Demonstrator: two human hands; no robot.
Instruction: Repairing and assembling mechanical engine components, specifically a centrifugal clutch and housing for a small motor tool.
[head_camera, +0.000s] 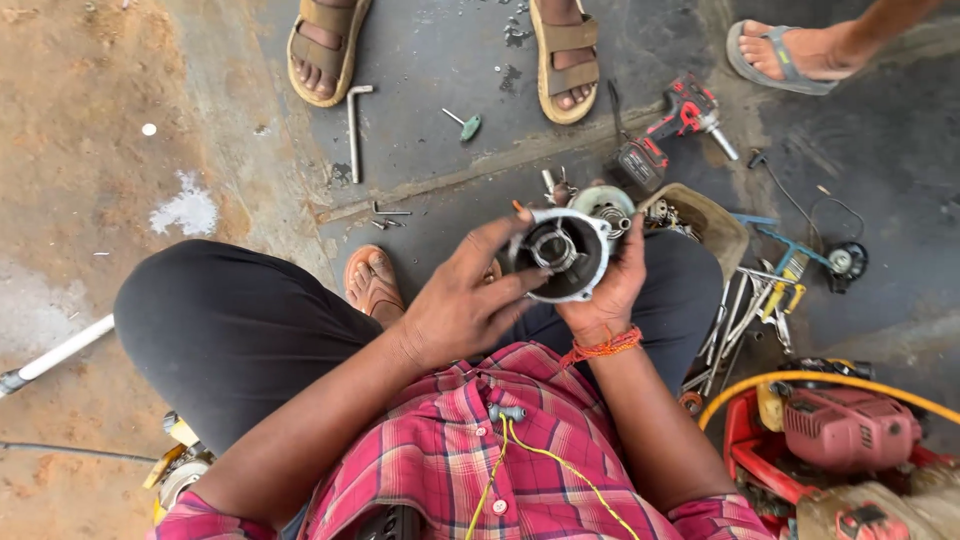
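Head view: person squats on concrete floor (430, 60), both hands up over the lap w/ a round grey metal housing (562, 254). Right hand (612, 285) cups it from below/right side, fingers curled round the rim, gripping. Left hand (465, 300) lies on its left edge, fingers spread & mostly straight, tips touching the rim, not wrapped round it. Housing's open face points up at cam, dark inner part visible. Just past it a tray of small parts (700, 215). Red cordless drill (672, 125) further out, L-shaped hex key (354, 130) off to the left. Loose wrenches (745, 310) & a red engine (845, 430) to the right. Two other people's sandalled feet (325, 45) at top
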